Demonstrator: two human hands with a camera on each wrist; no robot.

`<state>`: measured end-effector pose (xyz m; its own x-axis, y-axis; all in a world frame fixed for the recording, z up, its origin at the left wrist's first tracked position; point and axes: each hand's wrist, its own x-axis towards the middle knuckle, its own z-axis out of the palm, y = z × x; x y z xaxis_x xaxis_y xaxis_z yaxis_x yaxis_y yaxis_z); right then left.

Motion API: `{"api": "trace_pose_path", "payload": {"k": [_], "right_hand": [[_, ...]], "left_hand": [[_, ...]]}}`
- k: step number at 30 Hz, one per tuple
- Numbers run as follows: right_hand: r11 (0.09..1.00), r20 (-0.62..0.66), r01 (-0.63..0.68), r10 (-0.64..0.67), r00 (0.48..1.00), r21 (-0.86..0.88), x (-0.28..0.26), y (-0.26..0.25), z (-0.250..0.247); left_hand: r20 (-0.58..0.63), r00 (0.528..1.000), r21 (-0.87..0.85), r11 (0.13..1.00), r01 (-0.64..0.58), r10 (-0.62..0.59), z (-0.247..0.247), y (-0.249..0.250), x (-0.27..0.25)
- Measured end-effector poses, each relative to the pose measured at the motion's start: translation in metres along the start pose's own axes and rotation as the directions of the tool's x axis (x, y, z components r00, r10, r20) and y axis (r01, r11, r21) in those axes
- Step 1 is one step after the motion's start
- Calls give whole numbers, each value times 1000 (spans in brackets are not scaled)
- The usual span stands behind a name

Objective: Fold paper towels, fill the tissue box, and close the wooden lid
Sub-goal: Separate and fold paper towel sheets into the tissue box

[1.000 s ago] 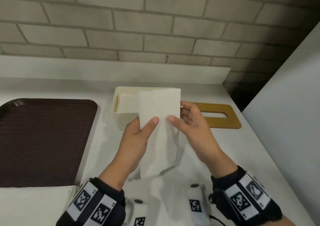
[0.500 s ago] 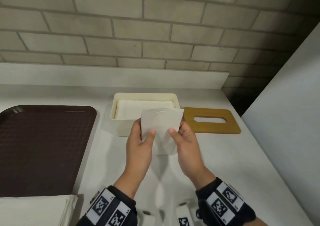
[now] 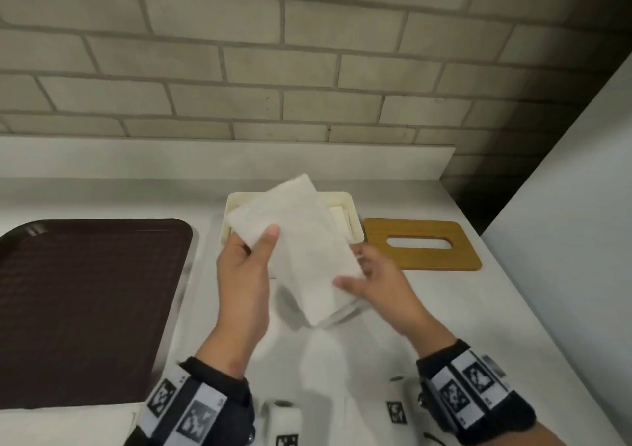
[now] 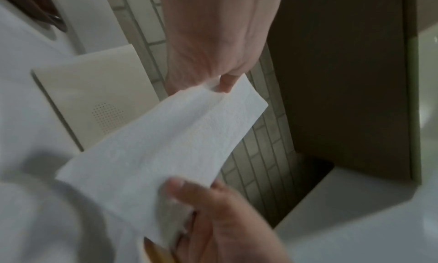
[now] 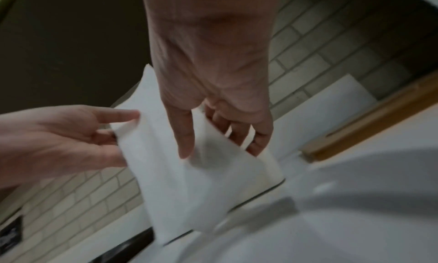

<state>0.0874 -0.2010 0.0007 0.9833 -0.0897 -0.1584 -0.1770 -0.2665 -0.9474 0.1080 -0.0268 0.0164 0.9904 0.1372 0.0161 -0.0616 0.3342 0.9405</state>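
Towel (image 3: 301, 240), folded, spans both grips above the box (image 3: 345, 202): left hand (image 3: 244, 267) pinches its 10 o'clock corner, right hand (image 3: 383, 284) pinches its 4 o'clock edge.

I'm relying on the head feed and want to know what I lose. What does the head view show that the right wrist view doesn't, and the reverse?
Only the head view shows the whole layout: the brown tray, the open tissue box with folded sheets inside, and the wooden lid lying flat to the box's right with its slot visible.

Only the right wrist view shows the right hand's fingers spread behind the sheet.

Both show the left hand and right hand holding the folded paper towel between them; the right wrist view catches only the lid's edge.
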Motion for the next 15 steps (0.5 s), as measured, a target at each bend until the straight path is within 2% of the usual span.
{"api": "trace_pose_path", "payload": {"k": [3, 5, 7, 10, 15], "right_hand": [[989, -178, 109, -90, 980, 97, 17, -29, -17], [979, -244, 166, -134, 961, 117, 38, -44, -23], [985, -263, 165, -147, 953, 48, 62, -51, -22], [983, -247, 136, -162, 955, -120, 92, -50, -13], [916, -132, 107, -169, 977, -386, 121, -28, 8]], "left_hand": [[-61, 998, 56, 998, -27, 31, -11, 8, 23], [-101, 993, 191, 981, -45, 65, -17, 10, 40], [-119, 988, 346, 937, -50, 97, -21, 8, 58], [-71, 996, 552, 834, -9, 58, -23, 2, 82], [48, 999, 835, 550, -29, -19, -21, -11, 101]]}}
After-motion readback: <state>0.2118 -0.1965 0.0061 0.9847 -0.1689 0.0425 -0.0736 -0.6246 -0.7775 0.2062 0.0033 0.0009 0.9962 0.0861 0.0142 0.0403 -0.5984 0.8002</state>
